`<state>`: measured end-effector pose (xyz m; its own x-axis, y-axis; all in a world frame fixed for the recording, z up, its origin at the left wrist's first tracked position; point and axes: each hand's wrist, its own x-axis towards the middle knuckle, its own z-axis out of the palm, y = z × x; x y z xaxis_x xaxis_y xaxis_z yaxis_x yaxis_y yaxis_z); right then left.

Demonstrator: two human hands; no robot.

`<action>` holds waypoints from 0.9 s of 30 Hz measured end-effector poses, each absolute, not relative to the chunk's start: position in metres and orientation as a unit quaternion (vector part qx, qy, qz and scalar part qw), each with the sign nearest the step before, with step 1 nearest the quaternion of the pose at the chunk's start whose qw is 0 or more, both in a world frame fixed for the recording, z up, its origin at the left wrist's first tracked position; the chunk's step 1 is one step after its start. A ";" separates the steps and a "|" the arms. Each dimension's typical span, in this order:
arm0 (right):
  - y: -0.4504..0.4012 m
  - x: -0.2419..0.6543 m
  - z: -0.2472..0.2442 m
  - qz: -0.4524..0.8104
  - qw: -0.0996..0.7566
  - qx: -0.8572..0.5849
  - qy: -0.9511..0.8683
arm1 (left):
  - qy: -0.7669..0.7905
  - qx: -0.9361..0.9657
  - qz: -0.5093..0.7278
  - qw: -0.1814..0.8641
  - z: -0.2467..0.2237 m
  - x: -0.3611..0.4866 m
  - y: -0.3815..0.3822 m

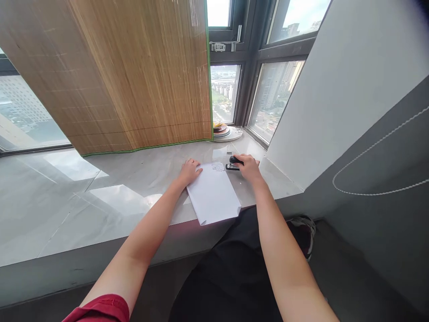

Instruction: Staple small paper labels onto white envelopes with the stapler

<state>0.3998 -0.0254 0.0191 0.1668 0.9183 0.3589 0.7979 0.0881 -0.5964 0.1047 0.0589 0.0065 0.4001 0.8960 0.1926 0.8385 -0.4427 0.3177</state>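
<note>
White paper (214,192) lies on the window sill, its near end reaching past the front edge with the corners bent. A patch of dark marks shows near its top right. My left hand (190,172) rests on the paper's upper left corner, fingers stretched out. In my right hand (248,167) is a black stapler (232,167), gripped from its right end, its front end just right of the paper's top right corner. A small dark strip, perhaps staples (229,153), lies on the sill behind the stapler.
A bamboo blind (144,76) hangs over the window down to the sill (110,179). Stacked plates (223,132) stand in the back corner. To the right are a white wall (311,85) and a looped bead cord (355,193). A shoe (303,235) is below.
</note>
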 end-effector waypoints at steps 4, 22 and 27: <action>-0.019 0.408 0.011 0.101 0.349 -0.667 -0.651 | 0.491 0.844 0.204 0.065 -0.009 0.102 0.067; -0.018 0.410 0.016 0.119 0.335 -0.640 -0.681 | 0.418 0.854 0.272 0.146 -0.012 0.097 0.073; -0.019 0.399 0.018 0.168 0.339 -0.571 -0.729 | 0.417 0.874 0.214 0.125 -0.013 0.104 0.066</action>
